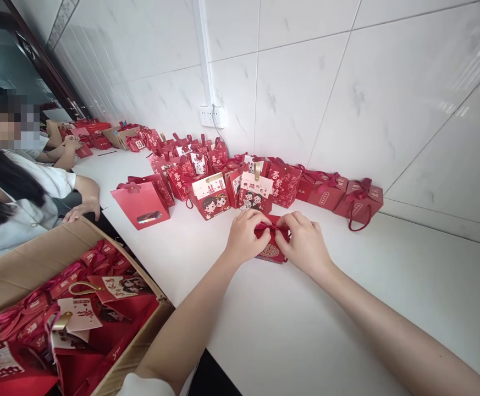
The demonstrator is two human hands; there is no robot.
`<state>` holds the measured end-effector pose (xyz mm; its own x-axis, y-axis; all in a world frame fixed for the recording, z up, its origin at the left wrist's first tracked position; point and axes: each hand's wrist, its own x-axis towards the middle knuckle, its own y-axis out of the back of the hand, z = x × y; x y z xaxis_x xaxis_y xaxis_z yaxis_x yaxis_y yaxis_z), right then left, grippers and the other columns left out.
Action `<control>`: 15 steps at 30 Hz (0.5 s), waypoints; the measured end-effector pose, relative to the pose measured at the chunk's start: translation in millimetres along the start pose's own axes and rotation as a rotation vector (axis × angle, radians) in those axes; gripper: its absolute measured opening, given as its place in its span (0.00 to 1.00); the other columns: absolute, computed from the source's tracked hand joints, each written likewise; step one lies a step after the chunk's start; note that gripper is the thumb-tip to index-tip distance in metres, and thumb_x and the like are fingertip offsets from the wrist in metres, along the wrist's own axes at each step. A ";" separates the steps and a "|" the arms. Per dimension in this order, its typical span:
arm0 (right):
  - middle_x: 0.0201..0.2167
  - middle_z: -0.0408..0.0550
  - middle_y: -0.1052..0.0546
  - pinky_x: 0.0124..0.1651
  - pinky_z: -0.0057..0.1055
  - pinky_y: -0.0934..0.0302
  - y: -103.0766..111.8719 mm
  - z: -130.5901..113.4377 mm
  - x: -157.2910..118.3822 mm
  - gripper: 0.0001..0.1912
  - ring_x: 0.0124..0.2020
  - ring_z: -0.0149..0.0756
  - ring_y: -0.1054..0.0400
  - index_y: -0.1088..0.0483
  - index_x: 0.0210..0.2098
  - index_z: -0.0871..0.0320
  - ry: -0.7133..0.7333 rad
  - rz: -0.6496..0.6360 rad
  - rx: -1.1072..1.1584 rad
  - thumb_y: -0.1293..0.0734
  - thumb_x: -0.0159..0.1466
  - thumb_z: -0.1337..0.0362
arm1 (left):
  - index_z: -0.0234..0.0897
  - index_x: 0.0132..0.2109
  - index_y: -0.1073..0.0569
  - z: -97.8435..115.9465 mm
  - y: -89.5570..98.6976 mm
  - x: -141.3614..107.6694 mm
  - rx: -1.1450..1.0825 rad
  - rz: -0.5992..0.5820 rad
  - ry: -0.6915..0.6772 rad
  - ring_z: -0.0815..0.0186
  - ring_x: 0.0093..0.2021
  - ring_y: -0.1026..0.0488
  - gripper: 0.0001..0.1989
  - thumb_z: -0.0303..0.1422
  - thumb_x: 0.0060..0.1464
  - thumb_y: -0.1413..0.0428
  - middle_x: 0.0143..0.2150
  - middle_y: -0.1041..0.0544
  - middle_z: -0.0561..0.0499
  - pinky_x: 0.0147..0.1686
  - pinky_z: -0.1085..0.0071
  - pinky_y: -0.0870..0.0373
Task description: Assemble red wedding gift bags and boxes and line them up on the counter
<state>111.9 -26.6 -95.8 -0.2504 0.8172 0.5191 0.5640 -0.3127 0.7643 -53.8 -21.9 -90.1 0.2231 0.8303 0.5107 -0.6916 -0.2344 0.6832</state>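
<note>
A: How are the arms lying, starting nearest?
B: Both forearms are reaching forward over the white table [347, 330], slanting inward until the hands are nearly meeting. A cardboard carton [25, 258] is standing at the lower left, holding many red gift boxes [116, 335].

A: And the hands?
B: The left hand [246, 236] is arching over, knuckles up, its thumb and fingertips drawing close around the ribbon [269, 226]. The right hand [305, 242] is mirroring it, bending its fingers inward and pinching the ribbon from the other side.

A: Where is the thing they are working at?
B: The small red box [269, 253] is sitting on the table between the hands, its round gold pattern showing below the ribbon.

A: What is standing behind it?
B: Two boxes with cartoon couples [254, 197] are standing just beyond, and a red bag with a flower [144, 208] is standing to the left. Ribboned square boxes [357, 206] are lining the wall on the right.

A: Farther off?
B: At the left, a person [12, 203] is resting a hand at the carton's edge. More red boxes [99, 140] are crowding the table's far end, and a socket [213, 116] is showing on the tiled wall [297, 82].
</note>
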 end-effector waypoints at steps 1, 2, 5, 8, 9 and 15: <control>0.37 0.49 0.29 0.44 0.40 0.48 0.4 -0.1 0.1 0.04 0.39 0.43 0.34 0.35 0.38 0.55 0.006 0.011 0.000 0.40 0.63 0.65 | 0.41 0.38 0.26 0.2 -0.3 0.0 -0.009 0.004 0.012 0.62 0.47 0.31 0.07 0.28 0.53 0.47 0.43 0.26 0.49 0.49 0.63 0.37; 0.38 0.49 0.28 0.44 0.40 0.47 0.7 0.0 0.2 0.05 0.40 0.43 0.34 0.34 0.38 0.55 0.012 0.016 0.005 0.40 0.64 0.64 | 0.41 0.38 0.25 0.5 -0.6 -0.1 -0.017 0.006 0.020 0.62 0.46 0.31 0.07 0.28 0.53 0.47 0.43 0.27 0.49 0.49 0.63 0.37; 0.38 0.50 0.28 0.44 0.40 0.47 -0.1 1.5 0.5 0.06 0.40 0.43 0.34 0.33 0.38 0.55 0.030 0.001 0.036 0.41 0.66 0.63 | 0.41 0.37 0.24 0.0 -1.7 0.0 -0.039 0.012 0.030 0.62 0.46 0.31 0.07 0.29 0.54 0.47 0.43 0.27 0.49 0.50 0.63 0.36; 0.38 0.49 0.29 0.44 0.40 0.46 -2.5 6.4 1.4 0.07 0.41 0.43 0.35 0.32 0.37 0.54 0.023 -0.015 0.048 0.42 0.67 0.63 | 0.41 0.37 0.24 -2.5 -3.9 0.5 -0.068 0.026 0.047 0.63 0.46 0.31 0.08 0.30 0.55 0.48 0.43 0.27 0.49 0.50 0.64 0.36; 0.38 0.49 0.29 0.45 0.40 0.46 -3.2 8.5 1.9 0.07 0.41 0.43 0.35 0.32 0.37 0.54 0.022 -0.013 0.050 0.41 0.67 0.63 | 0.41 0.37 0.23 -3.4 -4.7 0.8 -0.076 0.031 0.056 0.63 0.46 0.31 0.08 0.30 0.56 0.48 0.42 0.27 0.50 0.49 0.64 0.35; 0.39 0.50 0.30 0.43 0.37 0.44 -0.4 16.1 6.7 0.06 0.42 0.42 0.37 0.30 0.38 0.55 0.147 -0.028 0.076 0.40 0.67 0.65 | 0.40 0.35 0.24 -6.4 -9.1 2.1 -0.078 0.050 0.083 0.63 0.44 0.31 0.05 0.30 0.53 0.45 0.41 0.27 0.50 0.47 0.64 0.34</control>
<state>122.7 -13.2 -98.7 -0.3758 0.7438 0.5527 0.6118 -0.2488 0.7508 -51.5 -14.8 -98.6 0.1318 0.8586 0.4955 -0.7522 -0.2389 0.6141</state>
